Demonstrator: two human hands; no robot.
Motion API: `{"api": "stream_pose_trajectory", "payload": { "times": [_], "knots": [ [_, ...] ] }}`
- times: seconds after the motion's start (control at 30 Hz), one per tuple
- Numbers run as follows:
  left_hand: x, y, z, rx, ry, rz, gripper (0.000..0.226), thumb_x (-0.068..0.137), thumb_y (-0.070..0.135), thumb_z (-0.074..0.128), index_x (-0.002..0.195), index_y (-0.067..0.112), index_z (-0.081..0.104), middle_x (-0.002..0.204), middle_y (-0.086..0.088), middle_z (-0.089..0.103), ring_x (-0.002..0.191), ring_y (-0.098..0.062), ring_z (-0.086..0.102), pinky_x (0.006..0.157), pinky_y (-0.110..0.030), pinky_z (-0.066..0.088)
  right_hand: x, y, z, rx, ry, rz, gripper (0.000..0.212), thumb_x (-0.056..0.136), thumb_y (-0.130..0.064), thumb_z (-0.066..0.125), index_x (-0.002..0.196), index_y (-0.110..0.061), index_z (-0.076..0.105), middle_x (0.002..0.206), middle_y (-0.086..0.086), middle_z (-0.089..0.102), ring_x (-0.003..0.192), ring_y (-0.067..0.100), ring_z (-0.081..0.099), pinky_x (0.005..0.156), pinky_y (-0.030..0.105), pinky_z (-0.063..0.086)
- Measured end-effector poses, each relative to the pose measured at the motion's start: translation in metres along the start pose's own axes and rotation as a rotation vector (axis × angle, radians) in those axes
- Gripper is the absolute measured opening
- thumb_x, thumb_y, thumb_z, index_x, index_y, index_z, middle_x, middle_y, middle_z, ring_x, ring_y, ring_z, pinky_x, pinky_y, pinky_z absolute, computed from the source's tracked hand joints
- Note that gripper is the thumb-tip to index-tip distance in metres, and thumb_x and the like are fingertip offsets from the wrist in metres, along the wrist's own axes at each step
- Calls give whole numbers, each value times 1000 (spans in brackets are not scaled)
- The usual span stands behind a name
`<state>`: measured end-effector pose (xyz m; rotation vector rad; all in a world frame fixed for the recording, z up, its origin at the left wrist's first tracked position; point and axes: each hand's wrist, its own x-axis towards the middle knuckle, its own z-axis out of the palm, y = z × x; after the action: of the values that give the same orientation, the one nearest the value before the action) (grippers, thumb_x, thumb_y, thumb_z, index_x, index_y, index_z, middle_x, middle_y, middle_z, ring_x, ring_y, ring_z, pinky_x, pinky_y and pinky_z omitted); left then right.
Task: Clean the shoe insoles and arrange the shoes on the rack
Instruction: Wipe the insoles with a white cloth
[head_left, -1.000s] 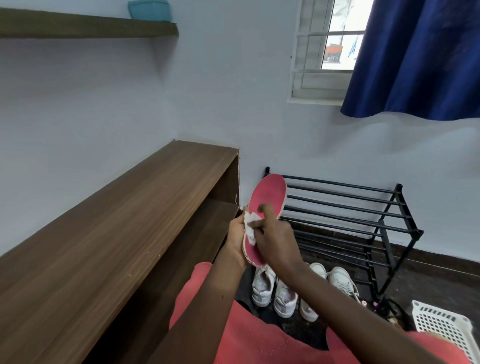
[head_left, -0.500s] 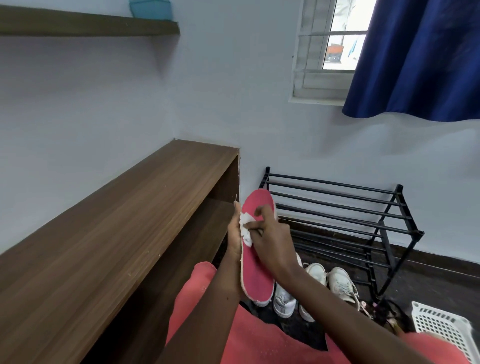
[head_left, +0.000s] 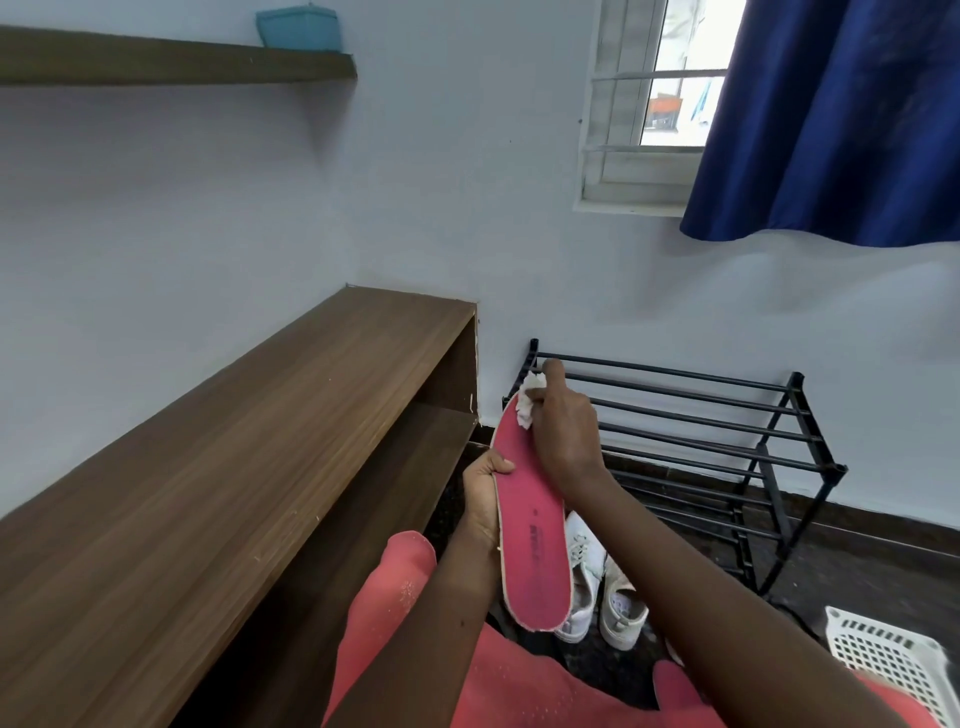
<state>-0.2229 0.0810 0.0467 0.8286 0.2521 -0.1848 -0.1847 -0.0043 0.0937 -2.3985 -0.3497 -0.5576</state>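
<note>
I see the black shoe rack (head_left: 727, 415) against the wall, with the wooden shelf unit (head_left: 260, 467) just left of it and a white basket (head_left: 893, 654) on the floor to its right. In front of the rack's left end, above the white sneakers (head_left: 618, 608), my left hand (head_left: 485, 499) grips the pink insole (head_left: 530, 519) by its left edge, thumb curled over the rim. My right hand (head_left: 563, 431) pinches a white wad (head_left: 530, 397) against the toe end, and the heel, pale-rimmed with dark print, points towards me.

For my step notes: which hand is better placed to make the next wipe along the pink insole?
Right. The right hand pinches the white tissue against the top end of the pink insole, while the left hand grips the insole's edge, holding it up.
</note>
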Motion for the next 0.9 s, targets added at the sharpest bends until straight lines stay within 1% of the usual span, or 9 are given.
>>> {"api": "stream_pose_trajectory", "payload": {
  "times": [0.03, 0.13, 0.27, 0.33, 0.4, 0.53, 0.67, 0.8, 0.9],
  "knots": [
    [1, 1, 0, -2, 25, 19, 47, 44, 19, 52, 88, 3, 57, 76, -11, 56, 60, -23, 57, 63, -29, 46, -2, 0, 2, -10, -14, -17, 24, 89, -1, 40, 112, -2, 43, 94, 19, 68, 84, 38, 64, 67, 42, 51],
    [7, 8, 2, -66, 69, 77, 34, 57, 10, 39, 78, 2, 64, 64, -9, 64, 51, -20, 61, 63, -29, 44, -20, -6, 6, -24, -59, -5, 24, 91, -3, 39, 115, -5, 42, 92, 17, 67, 81, 36, 63, 60, 34, 42],
    [8, 20, 7, -153, 158, 78, 23, 60, 4, 36, 76, 2, 52, 43, -5, 58, 33, -15, 52, 40, -15, 40, -57, -22, -3, -39, -150, 64, 22, 96, -12, 40, 117, -7, 42, 97, 18, 66, 87, 37, 61, 59, 30, 27],
    [12, 22, 4, -136, 214, 87, 17, 77, -2, 34, 73, 3, 49, 42, -4, 57, 39, -18, 54, 50, -22, 42, -74, -29, -7, -17, -183, 78, 23, 94, -12, 41, 117, -9, 43, 97, 16, 67, 87, 35, 61, 59, 30, 28],
    [15, 23, 3, -138, 197, 111, 28, 88, 0, 26, 72, 4, 48, 44, -3, 58, 37, -16, 55, 56, -27, 40, -83, -29, -6, -36, -190, 33, 28, 95, -9, 38, 122, -11, 42, 99, 11, 69, 87, 32, 63, 59, 29, 29],
    [9, 18, 12, -120, 131, 99, 13, 71, 13, 47, 71, 4, 56, 53, -8, 58, 39, -15, 56, 48, -19, 44, -60, -15, -3, -3, -86, -8, 27, 97, -8, 37, 124, -8, 42, 95, 13, 69, 80, 33, 65, 58, 29, 33],
    [9, 6, 11, -81, 95, 72, 31, 73, 4, 31, 85, 5, 59, 66, -7, 62, 52, -19, 59, 61, -26, 44, -25, -9, -5, -58, -23, -14, 28, 96, -9, 38, 124, -5, 41, 98, 12, 67, 84, 31, 63, 61, 28, 30],
    [6, 7, 9, -20, 102, 53, 34, 55, 10, 37, 82, 4, 57, 60, -7, 59, 48, -21, 57, 58, -26, 43, -2, -9, 0, -81, -27, -2, 23, 95, -8, 39, 117, -5, 40, 96, 11, 66, 83, 30, 61, 62, 29, 32],
    [4, 7, 8, 16, 99, 48, 32, 53, 15, 46, 82, 4, 56, 61, -8, 56, 50, -22, 54, 59, -28, 43, 9, -7, 3, -77, -19, 24, 25, 94, -5, 37, 119, -3, 39, 99, 17, 67, 83, 35, 60, 61, 30, 31]
  ]
}}
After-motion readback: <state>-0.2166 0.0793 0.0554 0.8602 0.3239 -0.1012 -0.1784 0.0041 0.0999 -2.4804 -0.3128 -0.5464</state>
